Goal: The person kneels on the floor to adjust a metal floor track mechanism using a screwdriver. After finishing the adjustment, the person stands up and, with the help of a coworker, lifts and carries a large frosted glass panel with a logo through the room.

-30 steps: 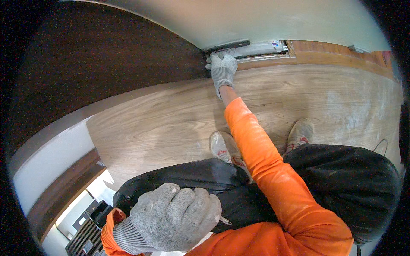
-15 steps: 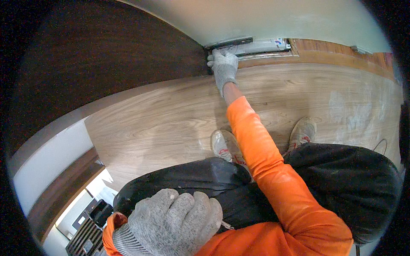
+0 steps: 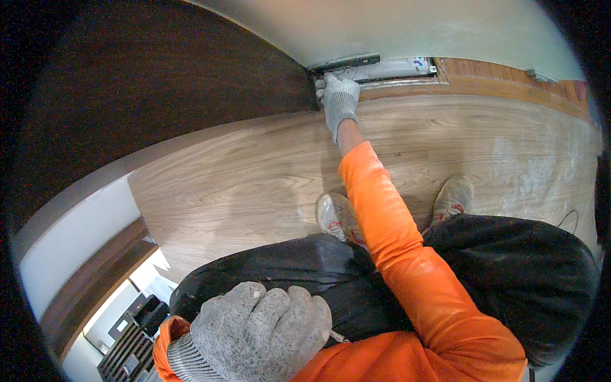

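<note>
My right hand (image 3: 340, 99), in a grey knit glove, reaches away to the near left end of a long recess along the foot of the wall. Its fingers are curled at the lower corner of a dark brown panel (image 3: 191, 76); what they grip is hidden. Inside the recess lies a silvery metal unit (image 3: 394, 67), with a dark bar (image 3: 347, 63) along its far side. A thin wire seems to show beside the fingers. My left hand (image 3: 261, 328), also gloved, rests closed by my body above my left thigh. Its palm is out of sight.
A pale wall (image 3: 433, 32) rises behind the recess. Light wood-look flooring (image 3: 254, 172) carries whitish dust at the right. A small grey block (image 3: 538, 75) sits at the wall's foot. My shoes (image 3: 455, 194) stand on the floor. Dark slatted furniture (image 3: 127, 356) shows lower left.
The view has shifted very slightly. My right hand stays at the panel's corner with its fingers a little more tucked in; my left hand has not moved.
</note>
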`<state>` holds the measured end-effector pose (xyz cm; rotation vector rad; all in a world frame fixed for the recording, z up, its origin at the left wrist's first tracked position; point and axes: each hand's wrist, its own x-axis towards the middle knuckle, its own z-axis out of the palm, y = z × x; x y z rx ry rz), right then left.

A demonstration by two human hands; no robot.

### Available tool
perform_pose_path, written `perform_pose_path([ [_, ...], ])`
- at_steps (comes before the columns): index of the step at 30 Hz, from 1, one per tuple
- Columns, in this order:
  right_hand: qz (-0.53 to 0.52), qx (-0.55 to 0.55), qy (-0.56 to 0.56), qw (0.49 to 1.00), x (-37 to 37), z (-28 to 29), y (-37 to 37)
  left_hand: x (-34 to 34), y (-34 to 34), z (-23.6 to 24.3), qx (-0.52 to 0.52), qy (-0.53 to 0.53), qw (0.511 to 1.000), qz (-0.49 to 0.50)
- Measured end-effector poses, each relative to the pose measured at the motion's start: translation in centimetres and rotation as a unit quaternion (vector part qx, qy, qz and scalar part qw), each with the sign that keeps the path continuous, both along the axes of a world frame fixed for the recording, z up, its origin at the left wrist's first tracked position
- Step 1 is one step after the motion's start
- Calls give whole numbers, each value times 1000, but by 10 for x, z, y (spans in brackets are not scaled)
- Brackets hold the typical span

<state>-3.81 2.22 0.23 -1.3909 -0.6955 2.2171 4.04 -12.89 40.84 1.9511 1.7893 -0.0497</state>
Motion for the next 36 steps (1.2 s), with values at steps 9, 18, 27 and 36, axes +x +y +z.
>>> perform_pose_path([
  [9, 16, 117, -132, 984, -1, 8, -2, 1, 2, 0, 11, 6, 1000, 9],
  [18, 58, 23, -60, 996, -5, -8, -3, 6, 5, 4, -32, 26, 999, 34],
  [27, 5, 108, -110, 988, -6, 6, -15, 4, 0, 3, -15, 28, 999, 30],
  [36, -14, 45, -39, 998, -9, -1, -11, 0, 2, 3, -5, 36, 999, 9],
])
